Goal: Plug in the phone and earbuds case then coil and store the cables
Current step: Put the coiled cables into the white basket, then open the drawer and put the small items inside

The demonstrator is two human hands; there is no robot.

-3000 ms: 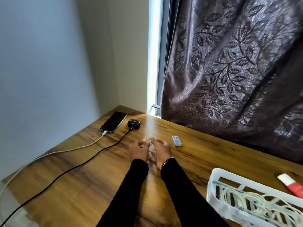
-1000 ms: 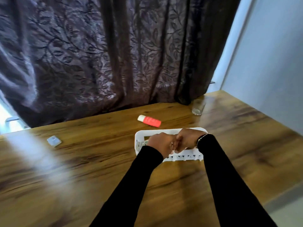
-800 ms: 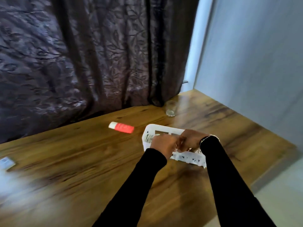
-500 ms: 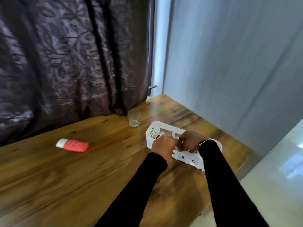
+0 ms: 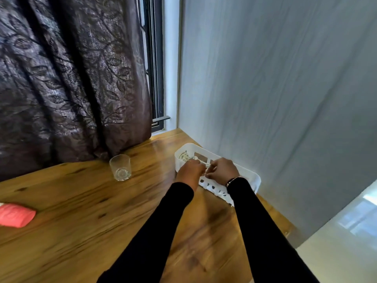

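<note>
Coiled white cable (image 5: 207,165) is pinched between curled left hand (image 5: 190,170) and right hand (image 5: 222,170) over the white slotted plastic basket (image 5: 252,177), now beside the right wall.

Wall (image 5: 285,99) hems the basket (image 5: 256,179); glass (image 5: 120,168) stands leftward.

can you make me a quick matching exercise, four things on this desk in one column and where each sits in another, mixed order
Things:
1. glass
2. white basket
3. red tube
4. left hand

Places:
A. at the left edge of the view
B. against the wall on the right
C. just below the curtain's hem
D. over the basket, beside the right hand

Pairs: 1-C, 2-B, 3-A, 4-D
</note>
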